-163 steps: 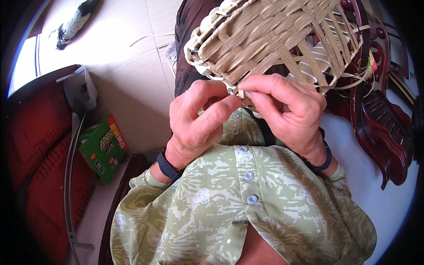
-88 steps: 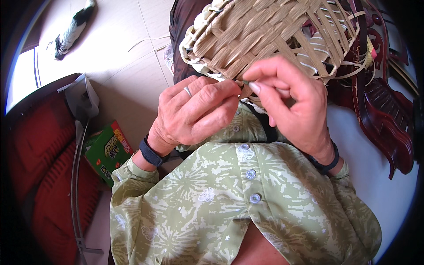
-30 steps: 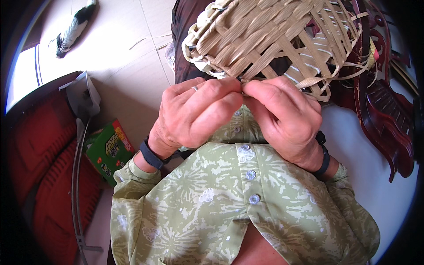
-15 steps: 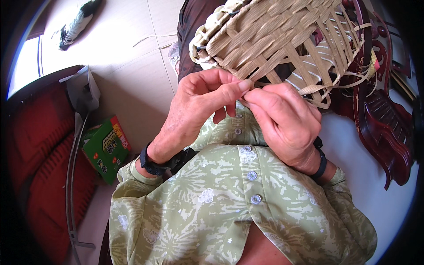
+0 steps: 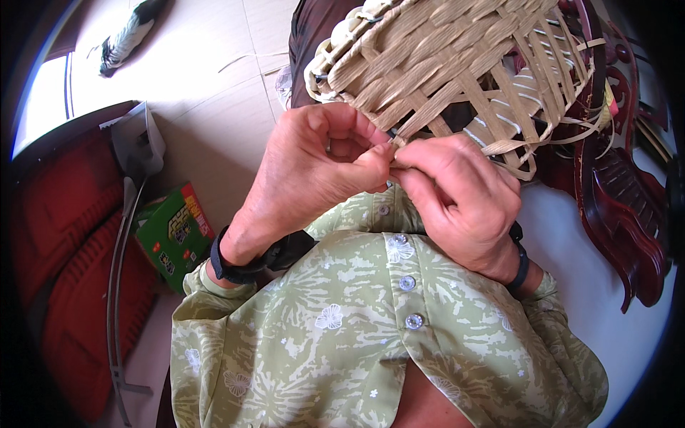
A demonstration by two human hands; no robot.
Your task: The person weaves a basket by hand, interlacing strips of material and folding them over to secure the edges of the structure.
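Note:
A half-woven basket [image 5: 435, 53] of flat tan strips lies tilted over my lap at the upper right, its wall tightly plaited and its lower part an open lattice. Pale braided cord runs along the basket's left edge. At the basket's near corner, the thumb and fingers of my left hand [image 5: 310, 157] close on a thin tan strip [image 5: 397, 145]. Right beside it, my right hand [image 5: 460, 196] pinches the same strip between thumb and forefinger. Fingers hide most of the pinched piece. Loose strip ends [image 5: 571, 135] trail at the basket's right side.
Dark red carved wooden furniture [image 5: 621, 214] stands at the right. On the left are a red seat [image 5: 78, 285], a grey metal stand [image 5: 118, 285] and a green box [image 5: 171, 239]. Something black and white [image 5: 128, 43] lies on the tiled floor [image 5: 214, 93].
My left hand has rolled over and shifted slightly left, its thumb drawn back from the basket and its fingers more curled. The right hand has hardly moved. The basket has barely shifted.

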